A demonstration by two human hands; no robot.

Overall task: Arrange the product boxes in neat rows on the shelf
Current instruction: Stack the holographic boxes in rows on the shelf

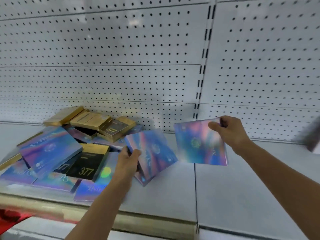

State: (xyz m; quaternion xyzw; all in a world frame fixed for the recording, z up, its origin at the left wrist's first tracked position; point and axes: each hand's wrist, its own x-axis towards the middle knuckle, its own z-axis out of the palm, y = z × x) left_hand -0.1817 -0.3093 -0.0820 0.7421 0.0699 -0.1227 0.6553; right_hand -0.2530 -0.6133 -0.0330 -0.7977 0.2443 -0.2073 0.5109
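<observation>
Shelf: a pale grey shelf (pixel 166 196) with a white perforated back panel (pixel 121 58) behind it; a dark seam runs front to back through the shelf, a little right of the middle.
Pile of boxes: a loose heap (pixel 69 149) lies on the left part of the shelf, in no rows; the boxes lean on each other and overlap.
Holographic boxes in the pile: flat, shiny blue-purple; one large box (pixel 50 149) lies tilted on top, and others lie flat near the front edge.
Black and gold boxes: one black box with the number 377 (pixel 86 163) lies in the middle of the heap; one more with 377 (pixel 115 129) is at the back.
Gold boxes: two gold boxes (pixel 78 116) rest at the back of the pile, close to the back panel.
Left hand: the left hand (pixel 129 161) grips the left edge of a holographic box (pixel 152 153), thumb on the face; this box is tilted, just right of the pile, and its lower corner seems to touch the shelf.
Right hand: the right hand (pixel 228 130) pinches the upper right corner of a second holographic box (pixel 199 144), which stands almost upright over the seam, apart from the first box.
Right edge: a dark blurred object (pixel 311 135), too unclear to name.
Front edge: a gold coloured strip (pixel 147 220) runs along the shelf front; something red (pixel 10 219) shows at the lower left corner.
</observation>
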